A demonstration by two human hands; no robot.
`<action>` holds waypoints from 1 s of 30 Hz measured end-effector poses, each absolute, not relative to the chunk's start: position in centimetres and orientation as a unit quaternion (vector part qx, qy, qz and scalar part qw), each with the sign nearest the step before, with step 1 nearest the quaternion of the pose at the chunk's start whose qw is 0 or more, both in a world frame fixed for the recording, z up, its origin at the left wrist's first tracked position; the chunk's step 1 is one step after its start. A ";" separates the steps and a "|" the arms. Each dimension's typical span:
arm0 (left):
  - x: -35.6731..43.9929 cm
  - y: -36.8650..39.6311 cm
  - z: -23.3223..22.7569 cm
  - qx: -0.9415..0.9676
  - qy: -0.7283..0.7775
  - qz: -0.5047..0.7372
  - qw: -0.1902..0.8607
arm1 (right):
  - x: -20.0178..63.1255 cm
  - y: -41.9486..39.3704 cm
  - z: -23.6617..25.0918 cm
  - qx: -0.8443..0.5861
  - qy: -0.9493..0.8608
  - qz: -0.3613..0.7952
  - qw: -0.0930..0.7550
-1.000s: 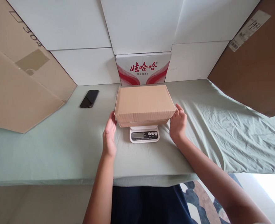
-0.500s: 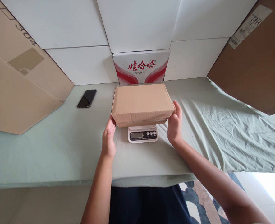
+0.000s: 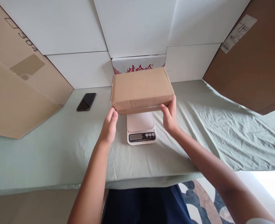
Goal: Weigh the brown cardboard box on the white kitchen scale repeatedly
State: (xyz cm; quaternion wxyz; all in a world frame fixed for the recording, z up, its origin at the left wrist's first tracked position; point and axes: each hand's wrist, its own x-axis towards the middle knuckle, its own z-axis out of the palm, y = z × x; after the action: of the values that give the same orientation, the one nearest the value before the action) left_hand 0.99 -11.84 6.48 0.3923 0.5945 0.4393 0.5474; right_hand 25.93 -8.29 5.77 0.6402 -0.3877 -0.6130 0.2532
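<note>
A closed brown cardboard box [image 3: 142,85] is held up between my two hands, above and behind a white digital kitchen scale [image 3: 141,123]. My left hand [image 3: 109,124] grips its lower left corner, thumb at the front. At the lower right corner, my right hand [image 3: 170,115] holds it, with the thumb on the front face and fingers partly hidden round the side. The front of the scale's platform shows below the box; its back part is covered from view. The scale's display looks blank.
A black smartphone [image 3: 86,102] lies on the green cloth [image 3: 58,149] to the left. Behind stands a white and red printed carton [image 3: 118,63] against white panels [image 3: 137,28]. Large cardboard sheets rise at left [image 3: 23,93] and right [image 3: 251,71].
The cardboard box has been raised and moved away from me by both hands, uncovering the scale's platform and hiding more of the printed carton. My right thumb now presses on the box's front.
</note>
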 end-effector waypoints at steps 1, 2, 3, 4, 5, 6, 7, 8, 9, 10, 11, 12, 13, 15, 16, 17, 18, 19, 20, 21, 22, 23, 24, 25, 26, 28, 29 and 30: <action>1.0 -10.4 6.8 0.588 0.423 0.555 0.409 | 25.9 -6.9 6.0 -0.382 -0.615 0.251 0.642; 1.0 -8.9 6.8 0.582 0.414 0.564 0.415 | 25.8 -5.4 5.9 -0.382 -0.614 0.250 0.644; 1.1 -7.3 6.5 0.572 0.410 0.575 0.416 | 25.6 -4.1 5.8 -0.385 -0.612 0.252 0.644; 1.2 -5.9 6.0 0.559 0.409 0.591 0.415 | 25.3 -2.9 5.4 -0.391 -0.603 0.252 0.648; 1.3 -4.6 5.3 0.543 0.409 0.605 0.415 | 25.1 -1.8 4.9 -0.400 -0.599 0.260 0.644; 1.5 -3.4 4.4 0.526 0.411 0.615 0.419 | 24.8 -0.9 4.3 -0.407 -0.592 0.266 0.643; 1.6 -2.5 3.4 0.513 0.413 0.622 0.424 | 24.6 -0.1 3.7 -0.414 -0.588 0.274 0.639; 1.7 -1.8 2.5 0.505 0.419 0.623 0.426 | 24.5 0.4 3.1 -0.419 -0.585 0.284 0.633; 1.7 -1.2 1.6 0.500 0.425 0.623 0.425 | 24.4 0.9 2.6 -0.423 -0.584 0.292 0.628; 1.7 -0.9 0.8 0.495 0.432 0.623 0.424 | 24.4 1.2 2.1 -0.426 -0.583 0.301 0.622; 1.7 -0.6 0.1 0.492 0.439 0.621 0.423 | 24.5 1.4 1.8 -0.428 -0.583 0.309 0.617; 1.6 -0.5 -0.3 0.489 0.446 0.619 0.424 | 24.6 1.5 1.6 -0.429 -0.584 0.316 0.613; 1.6 -0.4 -0.6 0.485 0.450 0.617 0.426 | 24.7 1.6 1.5 -0.429 -0.584 0.322 0.609; 1.7 -0.5 -0.9 0.485 0.449 0.613 0.433 | 25.0 1.6 1.5 -0.434 -0.580 0.335 0.603; 1.8 -0.6 -0.8 0.487 0.444 0.611 0.437 | 25.1 1.5 1.5 -0.438 -0.576 0.342 0.599; 1.9 -0.7 -0.7 0.490 0.438 0.610 0.441 | 25.2 1.5 1.5 -0.444 -0.571 0.348 0.596; 2.0 -0.7 -0.6 0.493 0.432 0.610 0.444 | 25.3 1.5 1.5 -0.449 -0.564 0.354 0.595; 2.1 -0.8 -0.5 0.494 0.428 0.611 0.446 | 25.3 1.6 1.4 -0.454 -0.557 0.359 0.595; 2.2 -0.9 -0.4 0.494 0.426 0.612 0.447 | 25.3 1.6 1.4 -0.457 -0.550 0.363 0.598; 2.2 -0.9 -0.3 0.492 0.426 0.614 0.446 | 25.3 1.6 1.3 -0.458 -0.543 0.365 0.602; 2.3 -0.9 -0.3 0.490 0.426 0.617 0.444 | 25.3 1.7 1.2 -0.458 -0.539 0.365 0.605; 2.3 -0.9 -0.3 0.489 0.427 0.619 0.442 | 25.2 1.7 1.2 -0.457 -0.537 0.365 0.607; 2.4 -0.9 -0.3 0.488 0.429 0.620 0.440 | 25.2 1.8 1.1 -0.457 -0.537 0.365 0.608; 2.4 -0.9 -0.3 0.487 0.430 0.620 0.439 | 25.2 1.8 1.1 -0.457 -0.538 0.363 0.609; 2.5 -0.8 -0.3 0.487 0.431 0.620 0.439 | 25.1 1.8 1.1 -0.456 -0.540 0.362 0.608; 2.5 -0.8 -0.3 0.487 0.430 0.617 0.444 | 25.1 1.7 1.1 -0.456 -0.542 0.360 0.607; 2.4 -0.9 -0.3 0.487 0.429 0.617 0.446 | 25.2 1.7 1.1 -0.454 -0.544 0.360 0.606; 2.3 -0.9 -0.3 0.486 0.430 0.617 0.445 | 25.2 1.7 1.1 -0.452 -0.547 0.358 0.607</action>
State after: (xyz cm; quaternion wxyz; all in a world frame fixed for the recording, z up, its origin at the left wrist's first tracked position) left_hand 2.30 -0.93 -0.35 0.4451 0.4857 0.4299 0.6173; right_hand 25.24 1.73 1.05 0.6070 -0.4522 -0.5466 0.3581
